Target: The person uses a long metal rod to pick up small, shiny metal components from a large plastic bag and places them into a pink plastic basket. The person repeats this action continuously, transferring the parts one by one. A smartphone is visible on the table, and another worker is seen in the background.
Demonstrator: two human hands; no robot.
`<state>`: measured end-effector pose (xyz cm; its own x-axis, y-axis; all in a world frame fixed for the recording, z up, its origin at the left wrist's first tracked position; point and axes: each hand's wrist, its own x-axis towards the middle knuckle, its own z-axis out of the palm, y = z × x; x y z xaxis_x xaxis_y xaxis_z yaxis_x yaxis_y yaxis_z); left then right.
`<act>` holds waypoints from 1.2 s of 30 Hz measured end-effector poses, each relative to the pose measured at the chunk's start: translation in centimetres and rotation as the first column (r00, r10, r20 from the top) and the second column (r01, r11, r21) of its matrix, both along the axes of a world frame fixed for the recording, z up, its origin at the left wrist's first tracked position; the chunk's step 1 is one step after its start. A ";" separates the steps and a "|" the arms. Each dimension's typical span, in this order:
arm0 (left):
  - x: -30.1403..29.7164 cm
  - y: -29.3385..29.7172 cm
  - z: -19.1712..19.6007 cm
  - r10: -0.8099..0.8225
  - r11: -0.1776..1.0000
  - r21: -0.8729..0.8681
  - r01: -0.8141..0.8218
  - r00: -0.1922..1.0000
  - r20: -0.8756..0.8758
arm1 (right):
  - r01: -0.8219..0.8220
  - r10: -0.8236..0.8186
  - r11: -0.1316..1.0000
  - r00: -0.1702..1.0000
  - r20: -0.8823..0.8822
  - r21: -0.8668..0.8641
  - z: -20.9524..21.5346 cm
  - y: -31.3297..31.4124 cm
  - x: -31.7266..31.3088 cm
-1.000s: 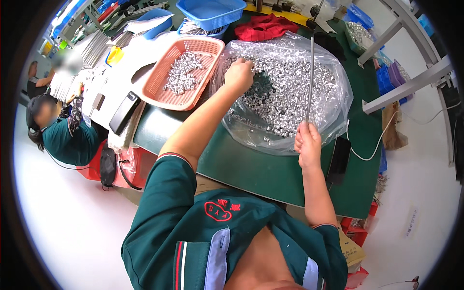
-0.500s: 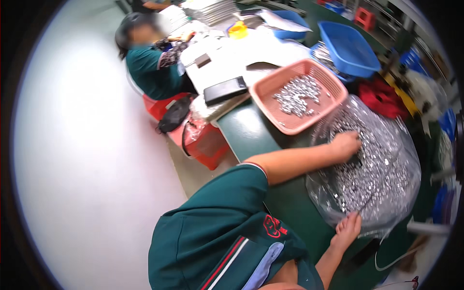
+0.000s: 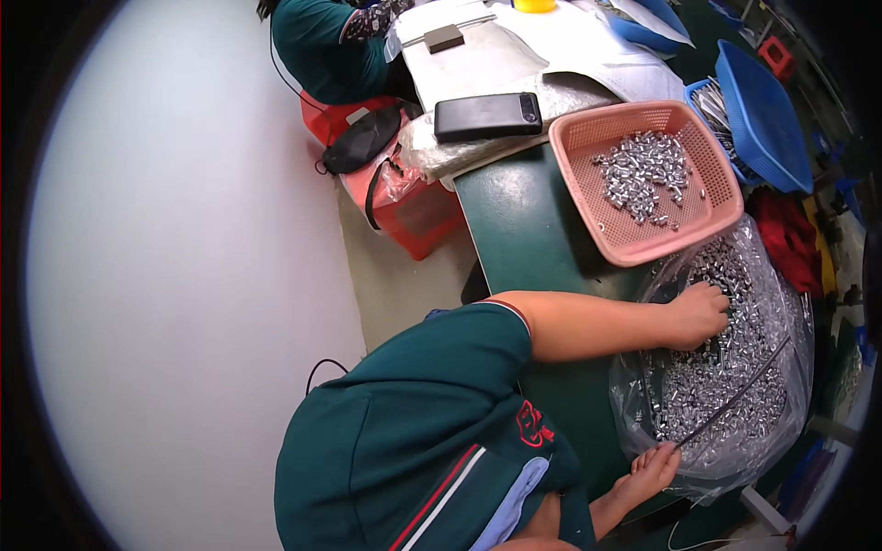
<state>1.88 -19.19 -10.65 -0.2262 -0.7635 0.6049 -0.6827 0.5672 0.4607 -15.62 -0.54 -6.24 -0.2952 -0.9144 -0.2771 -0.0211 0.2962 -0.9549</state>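
Note:
A clear plastic bag spreads open on the green table, full of small shiny metal pieces like short sleeves. My left hand rests on the heap inside it, fingers curled down among the pieces; what they hold, if anything, is hidden. At the bag's near edge, my right hand is closed round the end of a thin dark rod. That rod slants across the heap, away from the hand. Beyond my left hand stands a pink plastic basket with a smaller pile of metal pieces.
A black phone-like device lies on wrapped material at the table's far end. Blue baskets stand behind the pink one, beside red cloth. A co-worker in a green shirt sits past red stools.
The view has shifted, so the table and baskets appear turned and the co-worker's head is mostly out of frame. The rod shows more sharply. Both hands remain at the bag.

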 end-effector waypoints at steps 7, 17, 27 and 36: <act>-0.5 -0.8 0.8 0.000 1.000 0.023 0.007 0.961 -0.278 | -0.053 0.053 0.998 0.998 -0.036 -0.015 -0.2 0.2 -0.1; 1.3 -3.3 2.9 0.176 0.681 0.192 0.707 0.096 -0.980 | -0.130 0.116 0.990 0.970 -0.211 -0.053 -0.5 0.7 -1.0; 1.5 -3.1 4.1 0.087 0.687 0.073 0.723 0.018 -0.996 | -0.114 0.086 0.991 0.937 -0.339 -0.064 -1.9 0.6 -2.5; 1.9 -2.7 4.7 -0.004 0.662 0.093 0.744 0.128 -0.992 | -0.081 0.056 0.994 0.945 -0.322 -0.066 -1.0 0.6 -2.1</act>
<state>3.80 -21.90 -5.91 -0.1997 -0.9579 0.2064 0.6367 0.0333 0.7704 -17.69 0.04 -7.27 -0.2926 -0.9504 -0.1058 -0.3466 0.2085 -0.9145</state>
